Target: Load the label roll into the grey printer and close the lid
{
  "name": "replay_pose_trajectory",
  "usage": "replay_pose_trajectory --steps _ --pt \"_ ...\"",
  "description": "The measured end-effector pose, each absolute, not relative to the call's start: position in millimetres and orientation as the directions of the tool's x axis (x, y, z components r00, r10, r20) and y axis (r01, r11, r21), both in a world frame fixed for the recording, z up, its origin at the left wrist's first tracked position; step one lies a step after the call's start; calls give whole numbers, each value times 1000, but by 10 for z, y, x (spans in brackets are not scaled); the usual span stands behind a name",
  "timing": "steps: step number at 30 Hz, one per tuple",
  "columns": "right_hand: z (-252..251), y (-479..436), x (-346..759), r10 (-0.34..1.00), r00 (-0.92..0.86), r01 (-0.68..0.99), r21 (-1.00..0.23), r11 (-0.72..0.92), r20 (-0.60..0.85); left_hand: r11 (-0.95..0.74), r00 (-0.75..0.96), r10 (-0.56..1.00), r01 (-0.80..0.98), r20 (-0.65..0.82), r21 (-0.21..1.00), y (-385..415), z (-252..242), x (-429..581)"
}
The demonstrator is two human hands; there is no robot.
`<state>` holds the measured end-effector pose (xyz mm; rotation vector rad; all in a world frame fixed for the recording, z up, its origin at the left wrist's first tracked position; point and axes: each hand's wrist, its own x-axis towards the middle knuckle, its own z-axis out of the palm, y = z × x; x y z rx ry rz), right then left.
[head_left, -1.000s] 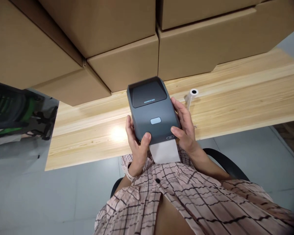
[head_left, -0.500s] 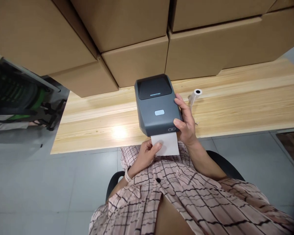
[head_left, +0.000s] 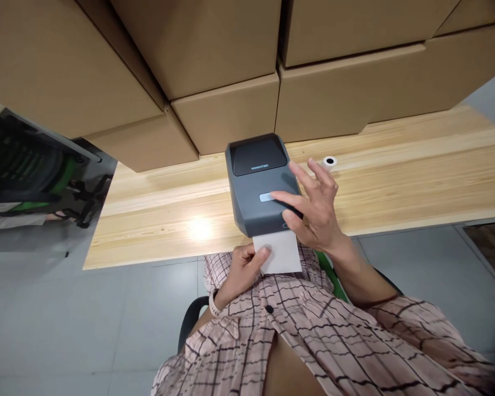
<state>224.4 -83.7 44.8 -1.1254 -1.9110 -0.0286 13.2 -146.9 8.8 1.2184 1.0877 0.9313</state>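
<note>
A dark grey label printer point(head_left: 253, 214) stands at the table's front edge, its light-blue button point(head_left: 266, 197) on top. White paper point(head_left: 286, 253) sticks out of its front, towards me. My left hand point(head_left: 247, 264) pinches the left side of this paper, thumb on top. Over the printer's right side is my right hand point(head_left: 313, 209), fingers spread, the index fingertip at the button; nothing is held in it. Behind the right hand a white paper roll point(head_left: 329, 162) with a dark core is partly hidden.
Large cardboard boxes point(head_left: 226, 118) line the back of the wooden table point(head_left: 404, 181). A black and green chair point(head_left: 45, 165) stands at the far left, with part of another person's leg and foot near it.
My right hand has let go of the printer's right side and moved left over its top, index finger now at the button. The left hand keeps its pinch on the paper.
</note>
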Motion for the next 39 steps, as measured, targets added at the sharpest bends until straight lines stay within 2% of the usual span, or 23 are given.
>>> replay_pose_trajectory --steps 3,7,9,11,15,19,23,26,28,34,39 --pt "635 -783 2258 657 -331 768 -211 605 677 -114 18 993 111 113 987 -1474 79 -6" --pt "777 -690 2226 685 -472 768 -123 628 554 -379 -262 860 244 437 893 -1385 103 -109" --pt "761 -690 2213 698 -504 761 -120 638 509 -465 -304 771 331 559 821 -1312 112 -93" --pt "694 -732 2210 715 -472 781 -131 611 516 -505 -279 735 382 618 774 -1251 113 -44" --pt "547 -821 2206 704 -364 819 -150 553 610 -513 -144 774 428 616 744 -1215 99 57" --pt "523 -789 2207 680 -354 763 -222 607 643 -467 -42 847 419 530 779 -1251 82 83" --pt "464 -790 2287 782 -311 617 -511 598 540 -339 1 933 334 359 880 -1296 57 99" --pt "303 -887 2334 868 -143 489 -728 480 476 -253 1 965 261 261 932 -1311 23 117" --pt "186 -964 2332 898 -33 423 -808 410 439 -245 4 968 244 252 938 -1303 -2 117" --pt "88 -1067 2294 904 -6 387 -833 395 427 -321 -7 941 293 338 901 -1257 -35 108" --pt "239 -1029 2354 910 -25 277 -872 403 413 -354 -51 926 222 374 908 -1188 77 133"
